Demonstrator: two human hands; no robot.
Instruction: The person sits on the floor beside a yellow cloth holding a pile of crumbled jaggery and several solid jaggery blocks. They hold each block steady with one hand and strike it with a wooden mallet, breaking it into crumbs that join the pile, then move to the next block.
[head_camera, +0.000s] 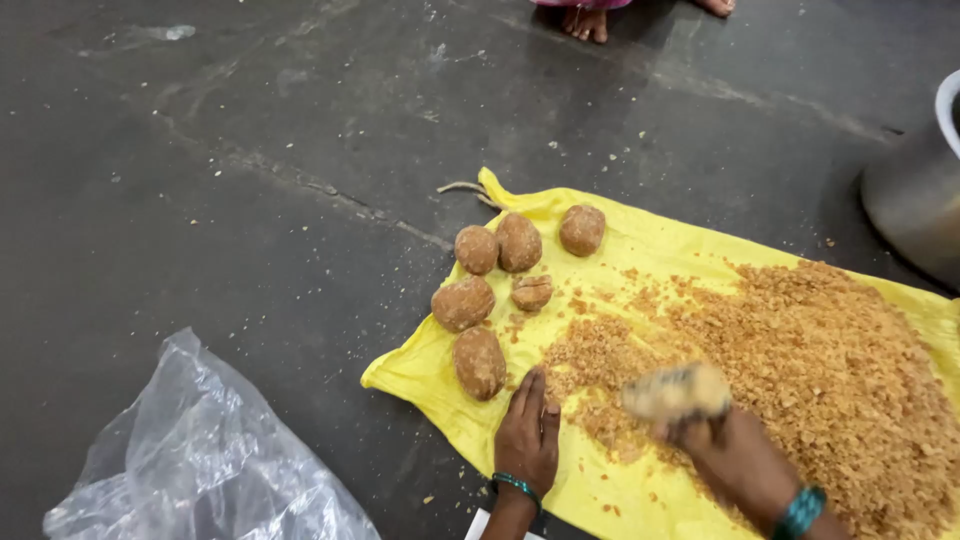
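A yellow sheet (600, 495) lies on the dark floor. On it are several round brown lumps (479, 361) at its left end and a wide heap of brown crumbled bits (830, 370) to the right. My left hand (528, 432) rests flat on the sheet beside the nearest lump, fingers together, holding nothing. My right hand (725, 455) grips a pale, blurred block-shaped object (676, 391) over the edge of the crumbled heap. Both wrists wear green bangles.
A crumpled clear plastic bag (200, 460) lies on the floor at lower left. A large metal pot (915, 195) stands at the right edge. Another person's bare feet (586, 20) show at the top. Crumbs dot the floor.
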